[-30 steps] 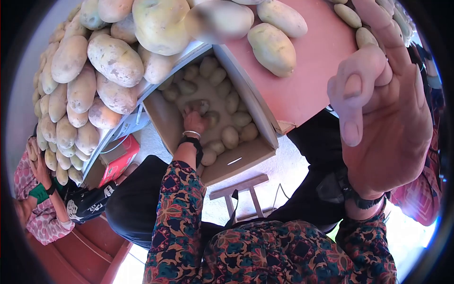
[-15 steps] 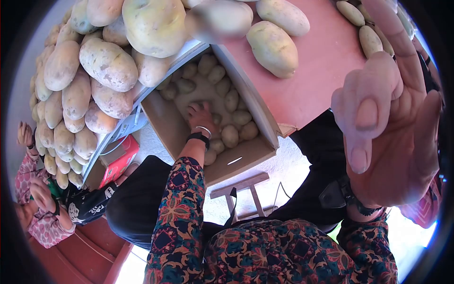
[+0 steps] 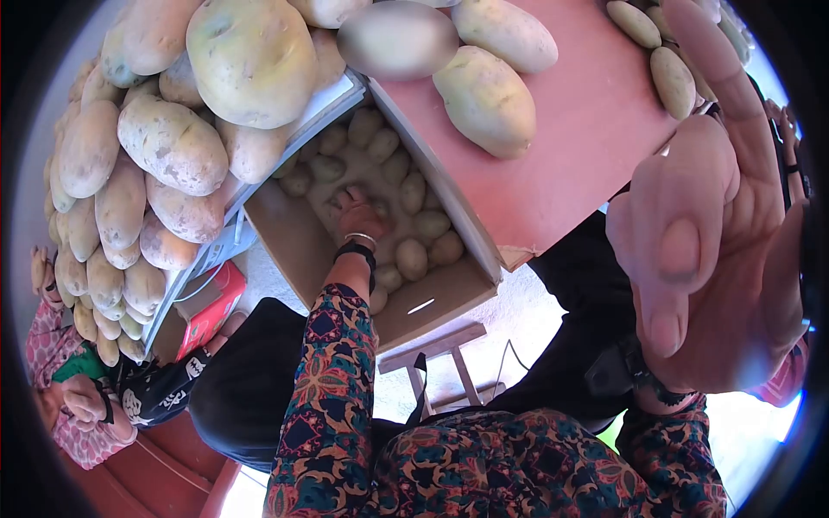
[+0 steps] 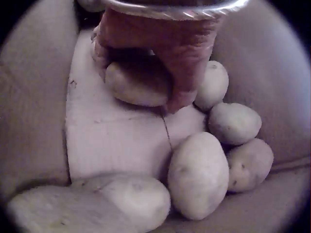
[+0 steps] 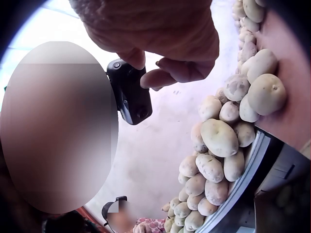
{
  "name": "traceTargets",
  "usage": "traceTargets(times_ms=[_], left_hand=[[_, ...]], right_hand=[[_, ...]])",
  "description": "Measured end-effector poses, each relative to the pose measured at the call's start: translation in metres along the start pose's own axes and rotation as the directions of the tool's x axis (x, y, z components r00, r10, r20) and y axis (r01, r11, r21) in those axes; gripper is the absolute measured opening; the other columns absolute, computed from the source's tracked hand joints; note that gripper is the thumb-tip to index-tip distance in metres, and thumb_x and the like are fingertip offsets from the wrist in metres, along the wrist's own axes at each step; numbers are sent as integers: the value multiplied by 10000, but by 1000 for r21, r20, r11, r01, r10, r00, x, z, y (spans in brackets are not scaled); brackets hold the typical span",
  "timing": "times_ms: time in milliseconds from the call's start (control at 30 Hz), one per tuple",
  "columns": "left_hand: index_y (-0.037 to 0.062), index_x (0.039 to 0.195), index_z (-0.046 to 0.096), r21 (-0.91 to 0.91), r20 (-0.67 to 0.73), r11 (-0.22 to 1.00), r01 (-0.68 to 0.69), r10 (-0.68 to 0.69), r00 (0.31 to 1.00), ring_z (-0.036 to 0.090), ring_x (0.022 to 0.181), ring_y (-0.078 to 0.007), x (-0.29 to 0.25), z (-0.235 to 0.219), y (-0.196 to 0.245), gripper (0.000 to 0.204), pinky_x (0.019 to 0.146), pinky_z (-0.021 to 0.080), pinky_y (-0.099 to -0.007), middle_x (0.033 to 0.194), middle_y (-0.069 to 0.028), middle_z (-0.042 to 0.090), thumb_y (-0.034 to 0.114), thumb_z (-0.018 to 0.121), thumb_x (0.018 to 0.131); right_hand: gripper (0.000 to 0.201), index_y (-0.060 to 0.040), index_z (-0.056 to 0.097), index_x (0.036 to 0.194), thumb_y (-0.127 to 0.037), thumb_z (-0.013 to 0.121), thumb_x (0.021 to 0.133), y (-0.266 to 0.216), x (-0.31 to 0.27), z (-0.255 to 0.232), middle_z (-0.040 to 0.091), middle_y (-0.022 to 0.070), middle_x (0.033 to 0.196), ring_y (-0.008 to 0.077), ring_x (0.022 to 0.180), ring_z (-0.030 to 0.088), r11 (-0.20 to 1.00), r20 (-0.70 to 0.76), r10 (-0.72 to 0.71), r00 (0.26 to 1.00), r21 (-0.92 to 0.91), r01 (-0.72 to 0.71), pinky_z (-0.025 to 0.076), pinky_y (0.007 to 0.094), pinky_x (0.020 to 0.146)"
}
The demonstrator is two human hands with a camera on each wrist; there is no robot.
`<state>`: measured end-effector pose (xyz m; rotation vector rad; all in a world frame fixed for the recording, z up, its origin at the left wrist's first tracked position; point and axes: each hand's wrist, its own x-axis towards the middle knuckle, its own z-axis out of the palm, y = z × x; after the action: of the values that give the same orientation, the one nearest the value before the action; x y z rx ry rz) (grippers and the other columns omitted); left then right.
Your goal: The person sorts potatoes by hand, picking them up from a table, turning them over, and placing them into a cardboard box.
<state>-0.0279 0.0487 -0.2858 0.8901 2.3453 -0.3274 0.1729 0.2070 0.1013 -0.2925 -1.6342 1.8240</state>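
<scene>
Down inside a cardboard box [image 3: 440, 300], my left hand [image 3: 356, 217] grips a potato [image 4: 136, 86] in the left wrist view, thumb on one side and fingers on the other. Other potatoes [image 4: 198, 174] lie around it along the box walls. My right hand [image 3: 704, 250] is raised close to the head camera, one finger pointing up and others towards the lens. In the right wrist view its fingertips are right at a small black device [image 5: 131, 94] beside a blurred head.
A tall pile of potatoes [image 3: 173, 142] stands left of the box on a raised ledge. Several potatoes [image 3: 488, 99] lie on the pink tabletop [image 3: 570, 129]. Under the box's front is a wooden stool [image 3: 458, 363]. Another person [image 3: 78, 414] sits at the far left.
My left hand shifted within the box. My right hand has come slightly lower, its fingers larger before the lens. The view has swung a little, moving the pile left.
</scene>
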Motion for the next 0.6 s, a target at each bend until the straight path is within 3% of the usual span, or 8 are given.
traceTargets(times_ms=[133,200,333,433,500,600], left_hand=[[-13,1512,161,-100,37,995,-27,31,999,263,1420,-335,-1,-23,0,1226,1162,239,-471,1442,-204,382,507,801,605],[-32,1479,239,-316,101,945,88,-59,993,318,1377,-333,-5,-35,2,1178,1142,256,-477,1423,-199,406,500,807,595],[-41,1430,341,-319,81,928,190,-173,982,364,1326,-334,8,-16,-3,1064,1131,259,-477,1402,-183,431,490,788,624],[-69,1421,348,-325,-2,939,114,-121,993,382,1302,-346,-9,-6,0,1020,1127,280,-465,1391,-192,445,481,754,665],[-41,1384,467,-342,-139,929,140,-198,970,398,1276,-362,-18,-7,9,931,1109,324,-450,1389,-166,462,508,725,677],[6,1299,584,-310,-68,946,96,-122,990,384,1303,-374,-24,-12,1,855,1108,331,-450,1417,-171,455,531,743,643]], right_hand=[[592,151,288,1407,-304,327,1031,-2,2,1,614,113,847,109,531,457,1000,-6,2,1000,9,-2,382,230,595],[587,151,298,1404,-301,326,1031,-3,1,1,615,115,846,110,531,456,1000,-15,7,1000,18,-7,383,231,595],[578,151,317,1396,-295,323,1029,-7,2,4,616,121,843,114,531,455,998,-47,28,998,50,-26,384,234,595],[572,151,331,1390,-291,322,1027,-5,2,6,617,124,841,116,531,455,995,-73,44,996,92,-37,385,235,596],[568,152,341,1386,-288,320,1027,-3,4,7,618,127,839,118,532,454,993,-81,53,995,113,-43,386,237,596],[549,155,368,1359,-279,329,1025,1,4,9,627,141,837,121,535,462,989,-86,47,995,142,-35,386,241,593]])
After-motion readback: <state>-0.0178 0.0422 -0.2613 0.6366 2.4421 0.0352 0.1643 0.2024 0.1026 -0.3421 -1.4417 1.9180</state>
